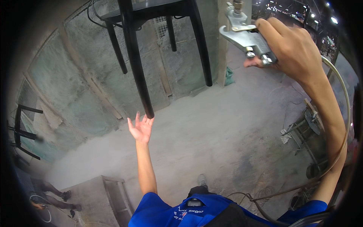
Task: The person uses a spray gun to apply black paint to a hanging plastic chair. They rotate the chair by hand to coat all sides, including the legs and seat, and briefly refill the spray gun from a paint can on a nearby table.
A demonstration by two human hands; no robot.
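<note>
A black chair (137, 49) hangs in front of me at the top of the view, its legs pointing down and its upper part cut off. Below its nearest leg, my left hand (141, 130) reaches up with palm raised and fingers spread. The fingertips are at the leg's lower end; whether they press on it I cannot tell. Raised at the upper right, my right hand (293, 47) is wrapped round a silver metal spray gun (245, 39). A pale hose (343, 89) runs down along my right forearm.
Dusty greenish panels (85, 60) form the wall behind the chair. Another dark chair (24, 132) hangs at the far left, near a person's legs (53, 191). A box-like stand (94, 198) is at lower left; a metal frame (302, 134) and hoses lie right.
</note>
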